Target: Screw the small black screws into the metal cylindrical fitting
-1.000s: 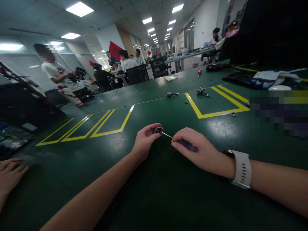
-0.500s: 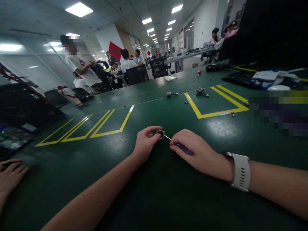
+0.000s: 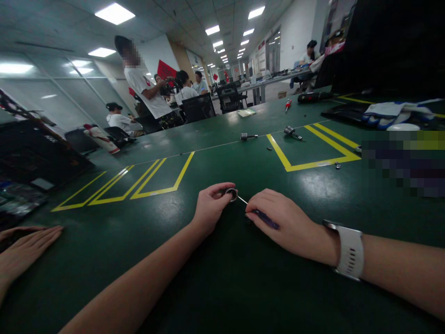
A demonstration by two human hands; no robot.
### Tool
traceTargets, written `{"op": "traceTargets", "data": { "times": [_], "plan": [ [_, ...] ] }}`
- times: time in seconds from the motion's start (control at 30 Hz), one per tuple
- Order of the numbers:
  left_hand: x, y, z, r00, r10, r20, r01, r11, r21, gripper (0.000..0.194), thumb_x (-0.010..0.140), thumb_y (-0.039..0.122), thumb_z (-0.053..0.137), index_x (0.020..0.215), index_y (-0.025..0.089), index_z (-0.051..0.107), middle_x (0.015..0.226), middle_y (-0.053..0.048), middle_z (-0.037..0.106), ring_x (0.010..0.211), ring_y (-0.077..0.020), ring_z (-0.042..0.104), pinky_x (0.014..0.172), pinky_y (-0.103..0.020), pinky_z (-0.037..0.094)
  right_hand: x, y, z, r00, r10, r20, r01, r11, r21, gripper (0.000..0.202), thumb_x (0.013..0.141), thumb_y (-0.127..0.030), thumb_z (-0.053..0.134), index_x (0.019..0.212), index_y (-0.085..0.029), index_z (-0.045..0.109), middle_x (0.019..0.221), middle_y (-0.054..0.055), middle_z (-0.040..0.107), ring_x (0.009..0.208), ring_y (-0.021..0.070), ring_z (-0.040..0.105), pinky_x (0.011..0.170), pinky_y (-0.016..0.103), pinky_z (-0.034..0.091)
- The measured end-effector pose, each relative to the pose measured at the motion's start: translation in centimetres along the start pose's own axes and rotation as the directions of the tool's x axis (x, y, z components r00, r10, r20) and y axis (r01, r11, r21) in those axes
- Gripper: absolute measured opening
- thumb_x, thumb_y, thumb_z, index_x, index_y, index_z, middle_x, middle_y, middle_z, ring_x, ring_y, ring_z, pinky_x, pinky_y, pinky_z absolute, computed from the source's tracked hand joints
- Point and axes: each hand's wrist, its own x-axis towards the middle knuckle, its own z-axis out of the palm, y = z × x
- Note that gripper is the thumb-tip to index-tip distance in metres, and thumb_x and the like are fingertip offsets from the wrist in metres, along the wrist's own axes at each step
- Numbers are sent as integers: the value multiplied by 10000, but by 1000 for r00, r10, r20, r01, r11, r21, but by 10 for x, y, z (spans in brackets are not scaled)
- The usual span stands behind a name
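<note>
Head view, and here we are at the green table (image 3: 194, 297): my right hand (image 3: 290, 225), driven from well away, is curled round a purple screwdriver (image 3: 266, 219), thumb and fingers firm on its handle. Just beyond, my left hand (image 3: 208, 207) pinches a round metal part (image 3: 232, 192) between thumb and fingers, held up over the tabletop. The slim shaft runs right to its rim; how deep the tip goes, I can't tell.

Here's my worry: if I push off-axis, that tip could skid off the rim and jab the left fingers. Too light a pinch, and the part could twist loose or drop. A small dark bit (image 3: 248, 221) lies under my right fingertips, and a careless sweep might scatter it.

Containers, then! The part itself has a hollow, dark mouth; I can't make out its contents. Farther off, a yellow taped outline (image 3: 318, 163) is only a marked bay, with a shafted metal piece (image 3: 291, 132) lying at its far side. Beyond that, white gloves (image 3: 389, 112) rest on something black.
</note>
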Motion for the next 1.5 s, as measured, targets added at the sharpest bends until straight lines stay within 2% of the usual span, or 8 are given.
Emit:
{"op": "traceTargets", "data": {
  "times": [0.73, 0.83, 0.93, 1.07, 1.13, 1.2, 1.33, 1.5],
  "plan": [
    [0, 2, 1, 1000, 14, 23, -14, 1000, 4, 248, 653, 185, 697, 892, 117, 690, 797, -67, 734, 839, -209, 685, 837, -344, 515, 1, 1, 2, 999, -13, 35, 15, 997, -71, 117, 882, -184, 492, 909, -149, 600, 914, 65, 628, 836, 194, 544, 741, 361, 429],
    [0, 1, 2, 1000, 19, 11, -19, 1000, 8, 232, 645, 175, 698, 870, 119, 693, 777, -63, 733, 815, -204, 686, 830, -343, 514, -1, 1, 1, 1000, -10, -25, 11, 1000, 25, 108, 873, -186, 500, 875, -149, 601, 868, 54, 629, 808, 180, 548, 738, 346, 419],
    [1, 0, 1, 1000, 9, 9, -9, 1000, -7, 243, 642, 181, 704, 878, 126, 692, 779, -62, 731, 793, -198, 685, 839, -350, 507, 0, 2, -3, 982, 136, -128, -100, 961, 259, 169, 872, -237, 490, 775, -155, 602, 754, 29, 613, 718, 157, 551, 679, 312, 417],
    [2, 0, -1, 1000, -16, 22, 17, 998, -66, 265, 641, 162, 694, 904, 130, 682, 822, -65, 726, 843, -198, 675, 871, -353, 490, 4, 12, -5, 903, 430, -29, -321, 717, 618, 343, 879, -341, 449, 593, -180, 547, 555, -16, 529, 559, 129, 506, 577, 279, 396],
    [2, 0, -2, 1000, -15, 25, 17, 996, -90, 270, 638, 137, 679, 908, 130, 673, 833, -61, 719, 878, -200, 666, 894, -360, 478, 6, 17, -4, 866, 500, 9, -349, 592, 726, 354, 867, -357, 464, 563, -186, 525, 512, -32, 492, 515, 118, 476, 559, 273, 385],
    [2, -1, -2, 1000, -4, 17, 6, 994, -109, 281, 626, 118, 671, 907, 133, 661, 866, -56, 708, 896, -205, 659, 909, -378, 469, 7, 19, -3, 849, 527, 28, -355, 532, 769, 353, 856, -361, 483, 551, -186, 517, 498, -39, 477, 493, 110, 455, 544, 268, 372],
    [2, -1, -1, 1000, 13, -12, -15, 989, -149, 300, 598, 89, 674, 882, 145, 595, 985, -65, 674, 920, -221, 651, 900, -422, 470, 5, 20, -3, 870, 490, 49, -352, 550, 758, 347, 862, -365, 488, 570, -182, 534, 518, -36, 495, 521, 113, 470, 565, 268, 379],
    [2, -2, -2, 1000, 22, -1, -22, 990, -137, 275, 611, 87, 666, 855, 147, 555, 1002, -70, 655, 926, -224, 646, 900, -436, 464, 4, 22, -2, 881, 469, 64, -379, 619, 687, 337, 882, -366, 460, 614, -184, 553, 556, -33, 519, 561, 121, 494, 587, 276, 396]
  ]
}}
